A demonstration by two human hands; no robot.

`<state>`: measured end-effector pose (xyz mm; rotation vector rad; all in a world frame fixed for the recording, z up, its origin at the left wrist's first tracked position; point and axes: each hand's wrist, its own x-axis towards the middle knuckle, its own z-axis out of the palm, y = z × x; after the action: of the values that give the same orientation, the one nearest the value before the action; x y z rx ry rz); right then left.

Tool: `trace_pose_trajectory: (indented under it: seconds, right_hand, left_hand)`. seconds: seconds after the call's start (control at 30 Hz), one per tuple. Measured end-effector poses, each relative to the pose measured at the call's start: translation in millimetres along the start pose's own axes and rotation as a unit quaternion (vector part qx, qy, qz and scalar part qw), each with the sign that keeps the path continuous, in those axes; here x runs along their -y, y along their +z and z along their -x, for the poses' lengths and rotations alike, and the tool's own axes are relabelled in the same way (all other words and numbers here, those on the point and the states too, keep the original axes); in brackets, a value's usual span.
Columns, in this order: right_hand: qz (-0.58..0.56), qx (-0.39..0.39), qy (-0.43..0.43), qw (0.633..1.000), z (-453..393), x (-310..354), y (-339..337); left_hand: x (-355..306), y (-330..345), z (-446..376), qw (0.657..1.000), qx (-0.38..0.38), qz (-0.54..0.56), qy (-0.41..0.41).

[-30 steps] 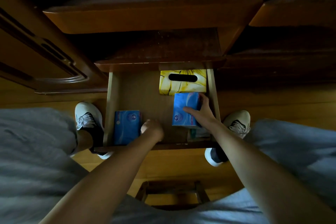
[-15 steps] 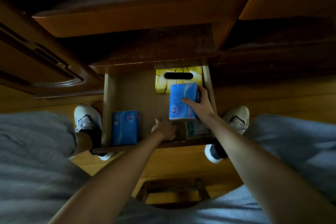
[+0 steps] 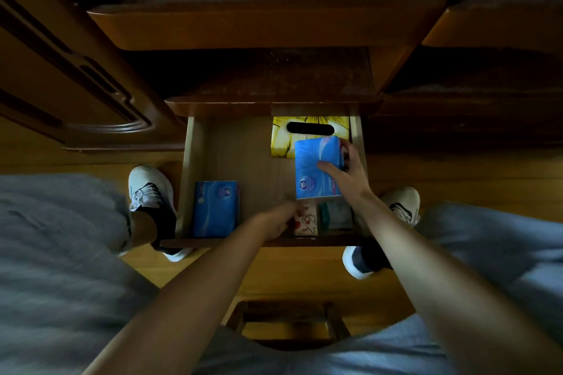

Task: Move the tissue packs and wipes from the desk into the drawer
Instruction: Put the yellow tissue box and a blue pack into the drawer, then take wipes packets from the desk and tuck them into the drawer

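**Open drawer, contents and hands**

Drawer [image 3: 190, 179]: pulled out from beneath the dark wooden bench, pale inner walls, seen from above in dim light.

Item 1. Blue tissue pack [image 3: 216, 208]: lies flat in the near-left corner of the drawer, just beside the left wall. No hand touches it.

Item 2. Second blue tissue pack [image 3: 313, 170]: on the right side of the drawer, tilted, its far end overlapping the yellow box. Held by the right hand [image 3: 347, 176], whose grip is closed around the pack's right edge, thumb on the top face and fingers wrapped over the far right side.

Item 3. Yellow tissue box [image 3: 283, 137]: at the far right of the drawer, against the right wall, black oval slot facing up.

Item 4. Small white pack with a red cartoon print [image 3: 307, 222]: near-right area of the drawer, by the front edge. The left hand [image 3: 274, 222] is at its left side, blurred; fingers curl toward it, but whether the grip has closed on it cannot be told.

Item 5. Greenish wipes pack [image 3: 335, 215]: just right of the white pack, below the held blue pack.

Surroundings: two pale shoes on the wooden floor, one at each side of the drawer; grey trouser legs at both lower corners.
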<state>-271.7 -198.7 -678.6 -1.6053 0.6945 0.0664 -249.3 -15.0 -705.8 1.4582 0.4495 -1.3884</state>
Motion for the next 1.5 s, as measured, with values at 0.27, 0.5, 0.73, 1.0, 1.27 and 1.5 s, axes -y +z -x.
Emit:
trace_pose_trajectory:
  seconds: [0.27, 0.5, 0.73, 1.0, 1.27, 1.5]
  right_hand:
    - [0.022, 0.079, 0.031, 0.996, -1.9, 15.0, 51.4]
    - [0.309, 0.230, -0.027, 0.923, -3.1, 16.8, 104.9]
    - [0.513, 0.270, -0.052, 0.813, -4.7, 6.6, 111.0]
    - [0.556, 0.277, -0.057, 0.781, 2.0, -0.7, 108.1]
    - [0.500, 0.252, -0.058, 0.827, 12.3, 76.3, 108.3]
    - [0.342, 0.114, -0.223, 0.906, 42.7, 231.9, 42.6]
  left_hand:
    - [-25.3, -89.4, 30.9, 0.918, -0.336, -0.098, 0.186]
    - [-15.7, -136.9, 61.3, 0.829, -0.412, -0.270, 0.265]
    - [14.7, -132.7, 45.4, 0.806, -0.292, -0.474, 0.200]
    - [4.3, -122.4, 49.4, 0.754, -0.247, -0.588, 0.157]
    - [-41.3, -86.5, 82.4, 0.746, -0.299, -0.564, 0.189]
    - [-153.3, -50.6, 229.5, 0.520, -0.495, -0.454, 0.528]
